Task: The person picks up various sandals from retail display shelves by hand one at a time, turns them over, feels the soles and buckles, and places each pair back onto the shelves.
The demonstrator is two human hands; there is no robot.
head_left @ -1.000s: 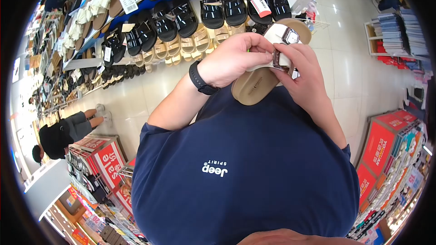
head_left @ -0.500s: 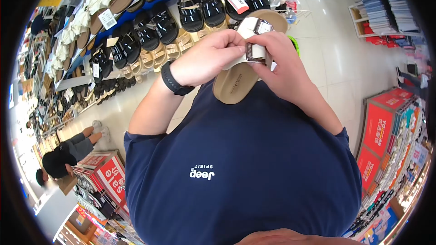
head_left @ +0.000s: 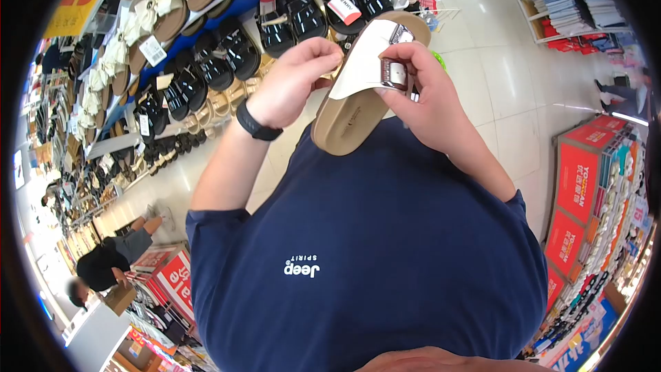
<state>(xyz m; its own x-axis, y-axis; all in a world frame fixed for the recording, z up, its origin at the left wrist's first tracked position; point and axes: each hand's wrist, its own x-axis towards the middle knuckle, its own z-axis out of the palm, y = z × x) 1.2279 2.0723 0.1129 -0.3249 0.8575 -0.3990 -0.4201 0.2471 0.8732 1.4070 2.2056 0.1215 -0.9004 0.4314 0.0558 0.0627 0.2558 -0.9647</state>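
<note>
A sandal (head_left: 344, 124) with a tan footbed, a wide white upper and two buckled straps is held tilted in front of my chest. My right hand (head_left: 423, 83) grips its right side at the lower buckle (head_left: 394, 74), fingers on the strap and thumb below. The upper buckle (head_left: 401, 33) lies just beyond my fingers. My left hand (head_left: 297, 76), with a black band (head_left: 256, 122) on the wrist, is just left of the white upper. Its fingers are bent and loosely apart, and no object shows in them; some fingers are partly hidden.
Black sandals (head_left: 292, 19) fill the display shelf at the upper left, with white-bowed sandals (head_left: 155, 10) beside them. Folded jeans (head_left: 559, 0) lie on a rack at the upper right. Red display bins (head_left: 577, 186) stand at right. Another person (head_left: 107, 262) is at lower left.
My left hand has come off the strap at the lower buckle and moved left. The white upper now shows more fully, and the sandal has shifted slightly left. My right hand keeps its grip.
</note>
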